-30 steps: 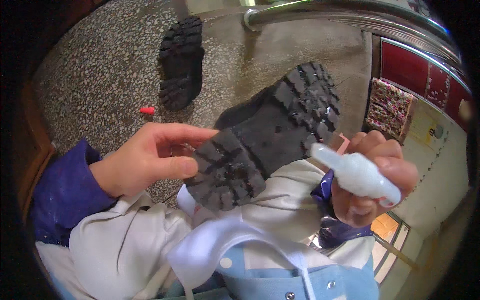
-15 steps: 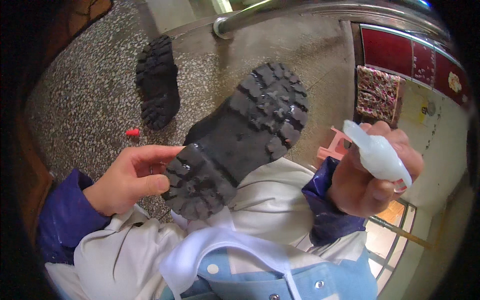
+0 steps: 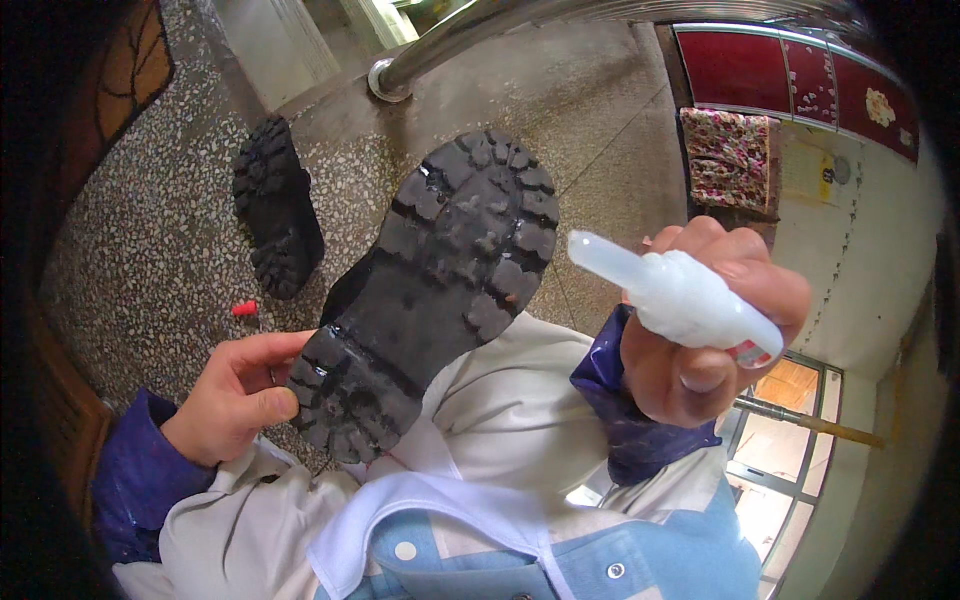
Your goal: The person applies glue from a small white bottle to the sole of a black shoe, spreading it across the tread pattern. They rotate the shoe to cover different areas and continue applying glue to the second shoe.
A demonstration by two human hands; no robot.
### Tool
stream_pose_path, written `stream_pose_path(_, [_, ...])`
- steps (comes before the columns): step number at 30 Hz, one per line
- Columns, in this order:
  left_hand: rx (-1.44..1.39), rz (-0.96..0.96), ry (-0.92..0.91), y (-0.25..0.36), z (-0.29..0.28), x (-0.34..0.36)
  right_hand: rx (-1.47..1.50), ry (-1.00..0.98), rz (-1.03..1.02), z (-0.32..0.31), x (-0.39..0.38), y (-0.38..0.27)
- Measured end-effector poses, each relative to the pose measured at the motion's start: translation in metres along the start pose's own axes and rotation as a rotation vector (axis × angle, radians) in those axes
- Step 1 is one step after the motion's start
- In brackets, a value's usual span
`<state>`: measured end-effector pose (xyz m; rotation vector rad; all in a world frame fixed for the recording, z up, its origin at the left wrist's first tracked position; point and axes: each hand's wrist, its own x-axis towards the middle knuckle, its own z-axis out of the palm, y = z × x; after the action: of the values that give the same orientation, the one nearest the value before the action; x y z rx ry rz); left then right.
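The left hand [image 3: 235,395] pinches the heel of a black shoe [image 3: 430,290] above the lap [image 3: 520,385] (treaded sole toward the wearer), its long axis slanting, toe to the upper right. The right hand [image 3: 685,370] clenches a white bottle [image 3: 690,300], nozzle [image 3: 607,259] angled up-left.

Speckled floor [image 3: 180,210]; pale wall [image 3: 812,262]; bright paned window [image 3: 770,446].

we see soft, moderate indoor light; panes of the window [image 3: 770,445] at lower right wash out nearly white, and small glints sit on the black shoe sole [image 3: 415,300], while the metal rail [image 3: 450,47] curves with fisheye distortion and the corners of our view fall into black
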<state>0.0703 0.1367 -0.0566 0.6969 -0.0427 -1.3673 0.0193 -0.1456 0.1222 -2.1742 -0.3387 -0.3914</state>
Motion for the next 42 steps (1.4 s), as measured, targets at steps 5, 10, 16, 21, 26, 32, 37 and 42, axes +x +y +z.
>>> stream_pose_path(5, [0.024, -0.021, -0.027, 0.002, 0.0, -0.001, -0.03, 0.088, -0.057, 0.002, 0.004, 0.001])
stream_pose_path(10, [0.027, -0.044, -0.024, 0.002, 0.0, -0.003, 0.138, 0.475, 0.212, 0.006, 0.005, 0.004])
stream_pose_path(16, [0.05, -0.047, -0.055, 0.005, 0.005, -0.003, 0.608, 0.643, 0.726, 0.0, 0.009, 0.035])
stream_pose_path(21, [0.071, -0.07, -0.062, 0.001, 0.004, -0.003, 0.824, 0.495, 0.916, 0.015, 0.009, 0.045])
stream_pose_path(26, [0.025, -0.103, -0.054, -0.003, 0.003, -0.004, 1.017, 0.516, 1.06, 0.022, 0.008, 0.046])
stream_pose_path(32, [-0.035, -0.145, -0.062, -0.001, 0.005, -0.003, 0.909, 0.586, 1.061, 0.024, 0.007, 0.047])
stream_pose_path(37, [-0.041, -0.149, -0.061, -0.002, 0.003, -0.002, 0.918, 0.608, 1.068, 0.024, 0.009, 0.045])
stream_pose_path(42, [-0.036, -0.157, -0.056, 0.001, 0.003, -0.002, 0.789, 0.631, 1.013, 0.029, 0.009, 0.047])
